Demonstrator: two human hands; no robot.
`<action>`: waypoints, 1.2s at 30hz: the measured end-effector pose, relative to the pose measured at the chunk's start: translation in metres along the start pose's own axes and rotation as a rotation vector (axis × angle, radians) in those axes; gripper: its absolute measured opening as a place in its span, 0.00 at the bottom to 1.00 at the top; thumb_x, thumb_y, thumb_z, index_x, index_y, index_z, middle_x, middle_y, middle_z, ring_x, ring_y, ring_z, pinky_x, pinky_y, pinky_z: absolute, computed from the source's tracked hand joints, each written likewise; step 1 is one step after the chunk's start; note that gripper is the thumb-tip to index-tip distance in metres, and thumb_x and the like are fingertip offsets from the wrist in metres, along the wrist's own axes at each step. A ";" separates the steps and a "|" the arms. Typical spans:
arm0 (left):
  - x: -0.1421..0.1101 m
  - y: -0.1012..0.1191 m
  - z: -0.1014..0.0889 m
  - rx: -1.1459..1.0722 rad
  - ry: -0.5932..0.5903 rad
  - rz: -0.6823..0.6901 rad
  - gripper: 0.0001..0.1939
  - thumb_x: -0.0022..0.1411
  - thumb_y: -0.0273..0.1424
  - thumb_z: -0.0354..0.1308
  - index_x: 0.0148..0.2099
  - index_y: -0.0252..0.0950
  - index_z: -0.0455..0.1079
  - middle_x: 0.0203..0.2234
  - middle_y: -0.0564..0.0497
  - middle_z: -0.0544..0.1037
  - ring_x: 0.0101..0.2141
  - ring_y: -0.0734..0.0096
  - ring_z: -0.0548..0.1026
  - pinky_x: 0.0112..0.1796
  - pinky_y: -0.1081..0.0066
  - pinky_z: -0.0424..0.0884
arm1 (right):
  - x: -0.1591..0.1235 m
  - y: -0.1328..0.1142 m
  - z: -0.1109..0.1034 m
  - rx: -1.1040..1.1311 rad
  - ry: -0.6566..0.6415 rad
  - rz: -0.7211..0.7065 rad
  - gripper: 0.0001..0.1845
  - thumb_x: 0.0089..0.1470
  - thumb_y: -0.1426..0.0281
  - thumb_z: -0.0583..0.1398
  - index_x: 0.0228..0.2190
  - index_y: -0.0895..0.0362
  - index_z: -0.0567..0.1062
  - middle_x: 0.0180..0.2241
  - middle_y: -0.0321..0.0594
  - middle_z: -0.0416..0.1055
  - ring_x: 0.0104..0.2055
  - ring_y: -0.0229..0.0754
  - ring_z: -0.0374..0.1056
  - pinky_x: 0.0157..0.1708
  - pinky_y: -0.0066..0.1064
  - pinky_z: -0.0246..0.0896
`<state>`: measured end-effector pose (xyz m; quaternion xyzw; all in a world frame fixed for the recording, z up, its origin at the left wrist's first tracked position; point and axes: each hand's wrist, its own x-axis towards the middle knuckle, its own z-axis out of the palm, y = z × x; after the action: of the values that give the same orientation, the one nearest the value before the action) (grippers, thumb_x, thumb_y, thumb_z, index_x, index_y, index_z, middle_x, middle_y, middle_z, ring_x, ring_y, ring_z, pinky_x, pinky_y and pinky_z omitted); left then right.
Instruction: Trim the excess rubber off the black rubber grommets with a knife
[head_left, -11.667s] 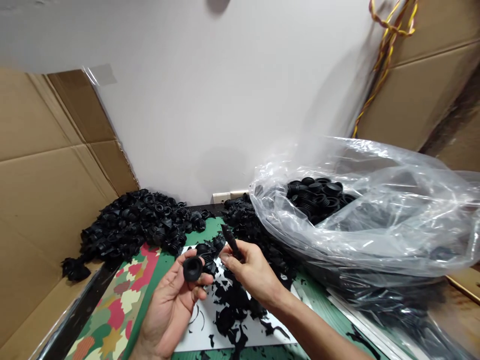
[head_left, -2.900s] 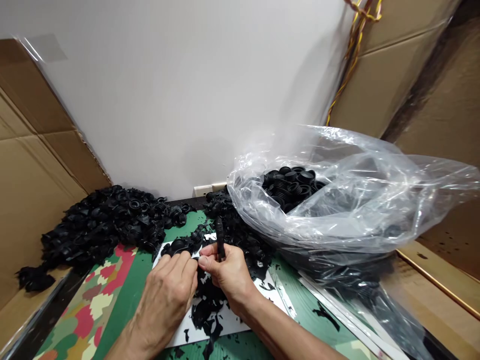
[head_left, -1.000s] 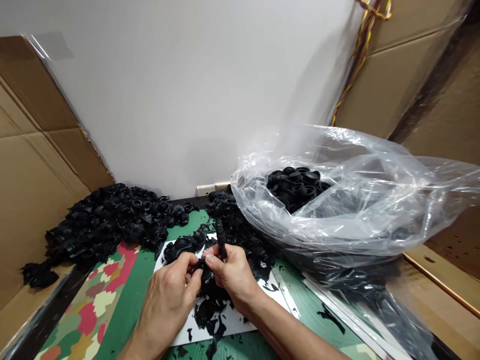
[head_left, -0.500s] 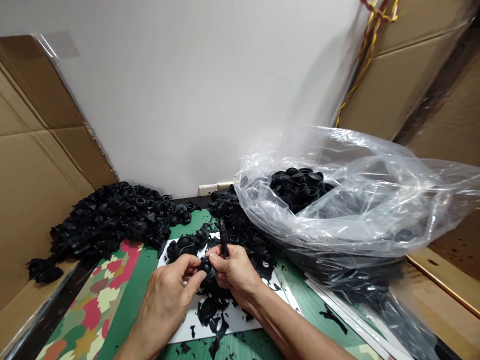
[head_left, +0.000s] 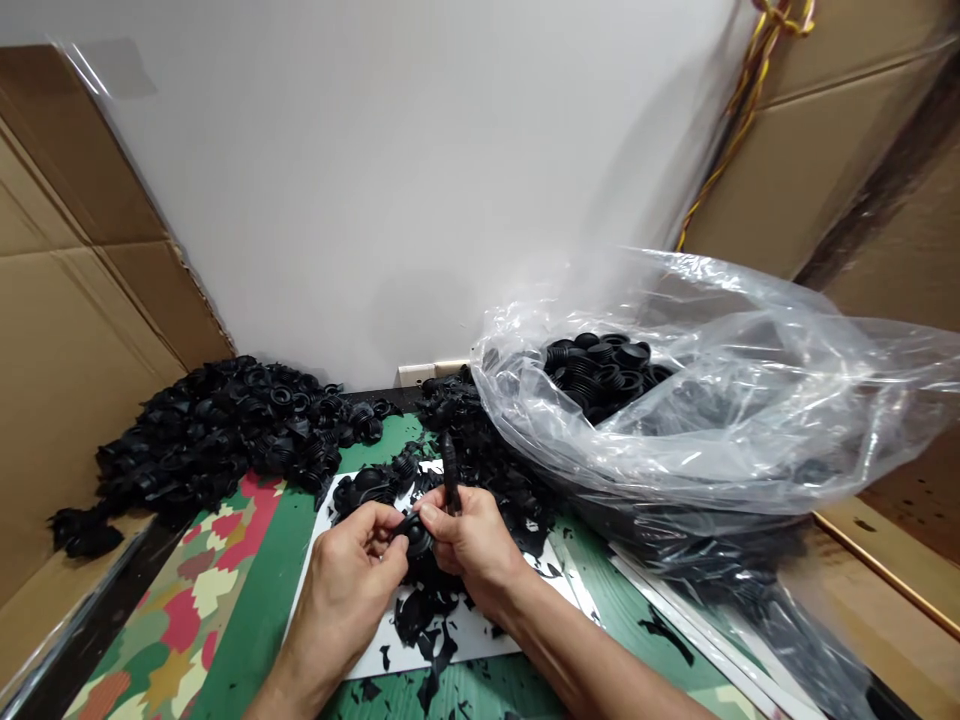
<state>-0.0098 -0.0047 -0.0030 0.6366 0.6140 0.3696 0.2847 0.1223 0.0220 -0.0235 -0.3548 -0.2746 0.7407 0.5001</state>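
A round, ribbed black rubber cap [head_left: 416,536] is pinched between both hands above a white sheet [head_left: 405,655]. My left hand [head_left: 352,575] grips its left side with thumb and fingertips. On the other side, the thumb of my right hand [head_left: 476,545] presses against the cap. That hand also holds a dark pen-shaped tool [head_left: 450,468], which stands up between thumb and forefinger; its lower end is hidden. Beneath the hands, black rubber scraps [head_left: 424,615] lie scattered, and more black caps [head_left: 367,487] rest on the sheet behind.
On the left a large heap of black rubber parts [head_left: 225,430] lies against a cardboard wall [head_left: 67,310]. A clear plastic bag [head_left: 712,465] holding black caps [head_left: 600,370] stands at right. Dark scraps [head_left: 495,470] are piled beside it on the green surface [head_left: 255,610].
The left fingers have shifted slightly on the cap, and the cap has turned a little. My right hand has barely moved. The view has shifted slightly.
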 end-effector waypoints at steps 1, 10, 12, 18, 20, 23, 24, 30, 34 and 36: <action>0.000 -0.001 -0.001 -0.025 -0.011 -0.003 0.05 0.51 0.32 0.56 0.31 0.37 0.71 0.21 0.54 0.75 0.22 0.71 0.72 0.25 0.73 0.69 | 0.000 0.000 0.000 0.014 -0.009 0.020 0.17 0.28 0.65 0.68 0.19 0.59 0.68 0.07 0.20 0.49 0.10 0.23 0.39 0.12 0.21 0.30; -0.001 0.011 -0.004 0.138 -0.015 0.038 0.05 0.51 0.33 0.56 0.27 0.39 0.70 0.20 0.55 0.75 0.21 0.71 0.72 0.25 0.73 0.68 | 0.001 0.003 0.000 -0.063 0.052 -0.061 0.15 0.29 0.66 0.67 0.19 0.60 0.68 0.08 0.22 0.51 0.11 0.24 0.41 0.11 0.21 0.33; -0.002 0.010 0.000 0.169 0.000 0.045 0.04 0.51 0.32 0.54 0.27 0.39 0.69 0.19 0.56 0.74 0.20 0.71 0.71 0.24 0.73 0.66 | 0.000 0.004 0.001 -0.107 0.100 -0.100 0.13 0.30 0.67 0.66 0.18 0.60 0.69 0.08 0.22 0.51 0.11 0.24 0.42 0.11 0.21 0.34; 0.002 0.005 0.007 -0.171 0.020 -0.090 0.05 0.48 0.33 0.57 0.28 0.36 0.70 0.18 0.55 0.73 0.19 0.72 0.71 0.22 0.73 0.67 | 0.001 0.002 -0.002 -0.050 0.041 -0.070 0.13 0.32 0.67 0.66 0.19 0.59 0.68 0.08 0.21 0.50 0.11 0.24 0.40 0.12 0.21 0.33; 0.003 0.005 0.004 -0.348 -0.005 -0.179 0.08 0.44 0.34 0.61 0.28 0.35 0.71 0.18 0.55 0.74 0.19 0.72 0.73 0.23 0.72 0.70 | 0.001 0.000 -0.003 -0.006 0.003 -0.037 0.14 0.32 0.66 0.67 0.19 0.59 0.68 0.09 0.21 0.50 0.11 0.24 0.40 0.12 0.21 0.32; 0.003 0.004 -0.001 -0.471 -0.023 -0.231 0.11 0.43 0.34 0.64 0.30 0.34 0.71 0.19 0.54 0.75 0.20 0.72 0.74 0.25 0.71 0.72 | 0.002 -0.002 -0.003 0.036 -0.011 0.009 0.18 0.29 0.65 0.69 0.19 0.59 0.68 0.08 0.21 0.51 0.11 0.23 0.40 0.12 0.21 0.32; 0.002 0.002 -0.001 -0.482 -0.023 -0.220 0.11 0.44 0.34 0.64 0.31 0.34 0.71 0.19 0.55 0.75 0.20 0.72 0.74 0.25 0.71 0.72 | 0.002 -0.002 -0.003 0.046 -0.009 0.018 0.19 0.28 0.64 0.70 0.19 0.59 0.68 0.08 0.21 0.51 0.10 0.23 0.39 0.12 0.21 0.31; -0.005 -0.002 -0.004 -0.085 0.083 0.185 0.02 0.55 0.30 0.58 0.32 0.38 0.70 0.25 0.54 0.75 0.26 0.72 0.74 0.29 0.73 0.70 | 0.002 -0.002 -0.002 0.075 -0.003 0.041 0.21 0.25 0.63 0.71 0.17 0.58 0.66 0.08 0.20 0.49 0.10 0.22 0.38 0.12 0.21 0.30; -0.008 0.003 -0.008 0.393 0.138 0.576 0.08 0.62 0.26 0.51 0.36 0.38 0.72 0.30 0.51 0.76 0.30 0.71 0.73 0.32 0.71 0.66 | 0.004 0.001 -0.004 0.068 0.013 0.023 0.19 0.28 0.65 0.70 0.19 0.59 0.67 0.08 0.20 0.48 0.11 0.23 0.39 0.12 0.21 0.31; -0.008 0.006 -0.008 0.613 0.185 0.694 0.10 0.63 0.25 0.49 0.37 0.37 0.72 0.28 0.51 0.75 0.27 0.70 0.71 0.30 0.69 0.63 | 0.004 0.003 -0.005 0.058 0.019 0.004 0.18 0.29 0.65 0.70 0.20 0.59 0.68 0.08 0.20 0.49 0.11 0.23 0.39 0.12 0.21 0.31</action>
<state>-0.0129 -0.0137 0.0052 0.8235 0.4684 0.2997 -0.1126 0.1238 0.0251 -0.0300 -0.3474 -0.2475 0.7460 0.5113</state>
